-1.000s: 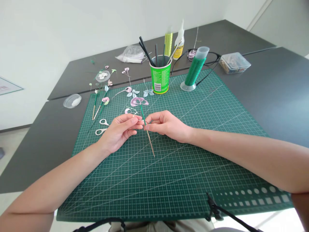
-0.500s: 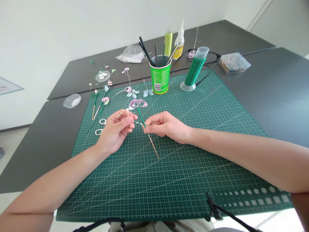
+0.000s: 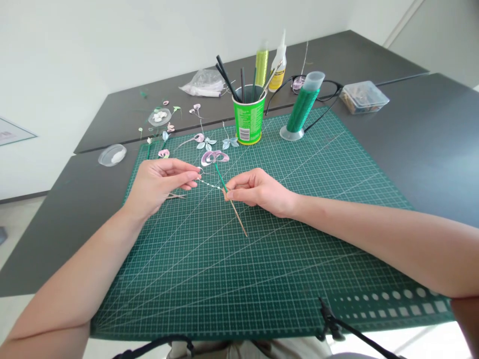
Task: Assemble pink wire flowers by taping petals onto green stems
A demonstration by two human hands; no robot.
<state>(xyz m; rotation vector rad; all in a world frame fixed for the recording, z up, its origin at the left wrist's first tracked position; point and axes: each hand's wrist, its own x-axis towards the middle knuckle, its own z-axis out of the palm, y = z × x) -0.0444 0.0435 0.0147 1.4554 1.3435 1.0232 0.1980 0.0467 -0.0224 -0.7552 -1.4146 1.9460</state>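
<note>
From my end, the left hand (image 3: pixel 164 178) covers all but the blade tips of the scissors (image 3: pixel 176 196), and I can't tell whether the beaded strand (image 3: pixel 209 184) joins the green stem (image 3: pixel 220 174), because the fingers of the right hand (image 3: pixel 260 192) hide that spot. The wall sign (image 3: pixel 15 135) runs off my left edge. I can't read the small print on the green cup (image 3: pixel 250 119), which hides the lower ends of its sticks (image 3: pixel 224 77), or identify the blurred contents of the clear box (image 3: pixel 364 97).
</note>
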